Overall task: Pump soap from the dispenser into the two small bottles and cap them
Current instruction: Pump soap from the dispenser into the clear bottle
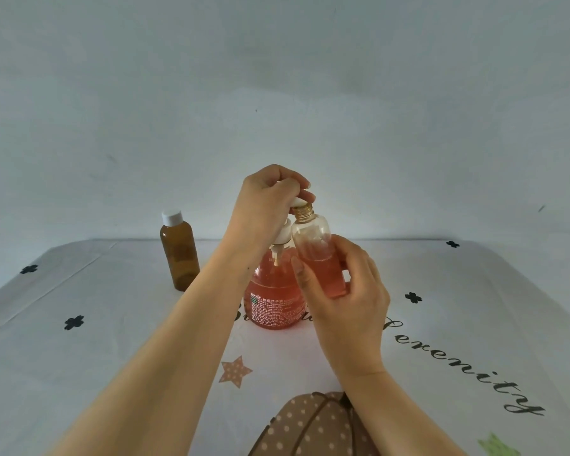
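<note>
A round clear soap dispenser (270, 304) with pink soap and a white pump stands mid-table. My left hand (264, 205) curls over the white pump head (297, 202), its fingers wrapped around it. My right hand (346, 291) grips a small clear bottle (313, 238), uncapped and tilted, its threaded mouth right under the pump spout. Pink soap fills the lower part of that bottle. A small amber bottle (179, 251) with a white cap stands upright at the back left, apart from both hands.
A white tablecloth (112, 357) with black clovers, a star and script lettering covers the table. A plain wall rises behind the far edge. A brown polka-dot shape (310, 426) sits at the near edge.
</note>
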Motion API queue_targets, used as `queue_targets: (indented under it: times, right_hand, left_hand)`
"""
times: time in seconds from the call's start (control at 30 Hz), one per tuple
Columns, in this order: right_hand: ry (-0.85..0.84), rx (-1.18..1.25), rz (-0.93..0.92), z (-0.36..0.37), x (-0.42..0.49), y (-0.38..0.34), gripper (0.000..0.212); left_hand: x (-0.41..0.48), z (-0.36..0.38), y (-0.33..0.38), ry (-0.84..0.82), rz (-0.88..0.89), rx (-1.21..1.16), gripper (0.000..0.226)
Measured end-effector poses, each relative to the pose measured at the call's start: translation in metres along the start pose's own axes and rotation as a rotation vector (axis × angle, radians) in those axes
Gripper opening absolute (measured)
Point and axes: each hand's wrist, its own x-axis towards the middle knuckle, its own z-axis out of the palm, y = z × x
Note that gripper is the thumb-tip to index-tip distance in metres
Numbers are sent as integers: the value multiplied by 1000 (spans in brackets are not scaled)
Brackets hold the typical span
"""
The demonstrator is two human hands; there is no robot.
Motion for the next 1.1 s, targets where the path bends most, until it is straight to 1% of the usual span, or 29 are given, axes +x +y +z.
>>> queue_targets:
  times: [0.17, 0.23, 0.37, 0.47, 0.7, 0.77, 0.9, 0.97, 1.1]
  right_hand:
    - [-19, -1, 26, -1, -1, 1, 56]
    - [-43, 1, 46, -3, -2, 2, 55]
    - [-65, -14, 66, -7, -3, 4, 58]
    - [-77, -23, 73, -9, -3, 3, 56]
    - [-78, -29, 76, -7, -2, 3, 55]
    - [-76, -21, 81, -6, -2, 3, 55]
    - [-85, 9, 79, -1, 0, -2, 58]
    - [-85, 6, 70, -1, 2, -3, 60]
    - [-84, 5, 65, -1, 1, -2, 57]
  left_hand:
    - [0, 0, -3, 10, -16, -24, 22]
    - [-2, 1, -3, -8, -12, -1, 25]
    - [-2, 4, -5, -38, 22, 117, 36]
    - [-4, 4, -5, -51, 48, 169, 37]
    - [-4, 6, -2, -23, 29, 150, 39]
    - [-5, 6, -1, -3, 35, 106, 36]
    - [-4, 0, 4, -3, 28, 47, 20]
    - [-3, -1, 5, -13, 20, 22, 17]
    - [-3, -2, 5, -1, -13, -3, 17]
